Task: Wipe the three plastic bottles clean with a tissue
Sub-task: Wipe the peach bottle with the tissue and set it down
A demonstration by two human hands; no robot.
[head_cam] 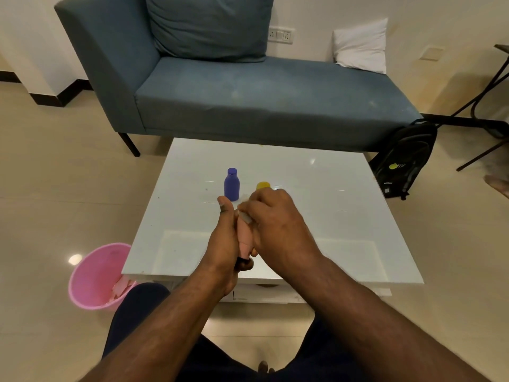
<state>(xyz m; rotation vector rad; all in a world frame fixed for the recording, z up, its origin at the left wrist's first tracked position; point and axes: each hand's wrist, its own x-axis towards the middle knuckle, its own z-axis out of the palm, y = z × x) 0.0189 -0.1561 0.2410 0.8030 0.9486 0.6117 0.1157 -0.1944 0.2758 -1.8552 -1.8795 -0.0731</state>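
Counter (316, 216), white and glossy, carries the work. Pink bin (93, 277) sits on the floor at its near-left corner, crumpled paper inside. Left hand (224, 238) is wrapped round the pink bottle (245, 235), thumb up, holding it tilted above the counter. Right hand (271, 219) is curled over the same bottle, pressing a tissue (245, 216) against its upper part; only a pale edge shows. Purple bottle (232, 185) stands upright just beyond the hands; yellow bottle (263, 185) is mostly hidden behind the right hand. Advice: keep the left grip firm, turn the bottle while rubbing, cover cap and base too.
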